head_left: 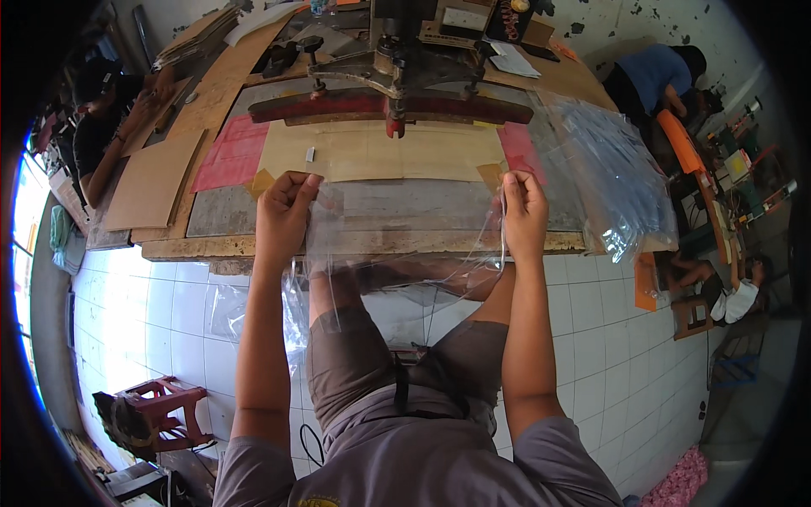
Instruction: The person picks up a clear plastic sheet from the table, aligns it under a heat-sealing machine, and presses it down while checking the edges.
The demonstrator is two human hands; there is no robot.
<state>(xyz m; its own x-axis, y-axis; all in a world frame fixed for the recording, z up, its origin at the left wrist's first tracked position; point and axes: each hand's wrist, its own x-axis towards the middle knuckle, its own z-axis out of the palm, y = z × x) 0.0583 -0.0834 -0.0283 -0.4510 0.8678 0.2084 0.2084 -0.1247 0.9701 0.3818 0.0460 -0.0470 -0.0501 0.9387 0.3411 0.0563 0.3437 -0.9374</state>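
A clear plastic sheet [405, 207] is stretched between my two hands over the table's near edge. My left hand [285, 207] pinches its left corner, and my right hand [525, 211] pinches the right one. More clear film hangs below the edge, over my lap. Just beyond my fingers lies a cream-coloured panel [397, 152], with a small white piece [310, 155] on its left part and red sheets [232, 152] at its ends. Above the panel's far side stands a press with a long dark red bar [338, 107].
A pile of clear plastic sheets [612, 169] lies at the table's right end. Brown boards [160, 179] are stacked at the left. One person [101, 118] sits at the left, another [650, 76] bends over at the far right. A red stool [169, 414] stands on the tiled floor.
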